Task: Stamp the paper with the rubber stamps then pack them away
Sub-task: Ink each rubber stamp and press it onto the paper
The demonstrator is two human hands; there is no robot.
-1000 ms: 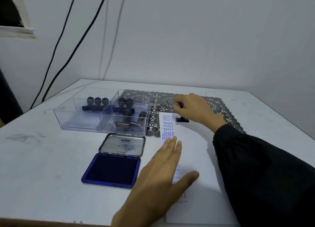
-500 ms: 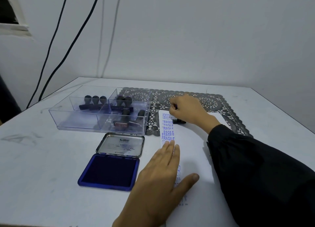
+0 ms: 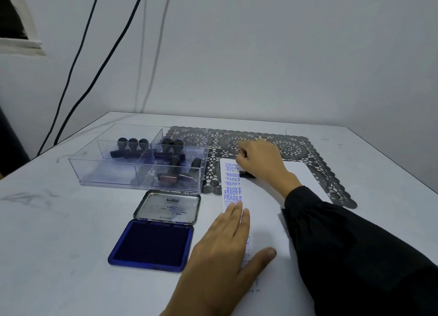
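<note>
A white sheet of paper (image 3: pixel 265 211) lies on the table with a column of blue FRAGILE prints down its left side. My right hand (image 3: pixel 259 161) grips a black rubber stamp (image 3: pixel 246 174) and holds it down on the paper's upper part, just right of the prints. My left hand (image 3: pixel 222 251) rests flat on the paper's lower left, fingers straight and thumb spread. A blue ink pad (image 3: pixel 152 244) lies open to the left of the paper, its metal lid (image 3: pixel 168 206) folded back.
A clear compartmented box (image 3: pixel 104 171) holding several black-handled stamps (image 3: pixel 174 166) stands at the back left. A dark lace mat (image 3: pixel 296 145) lies under the paper's far end. Black cables (image 3: pixel 78 62) run down the wall at left.
The view has shifted slightly. My right hand stays on the stamp at the paper's top; my left hand stays flat on the paper.
</note>
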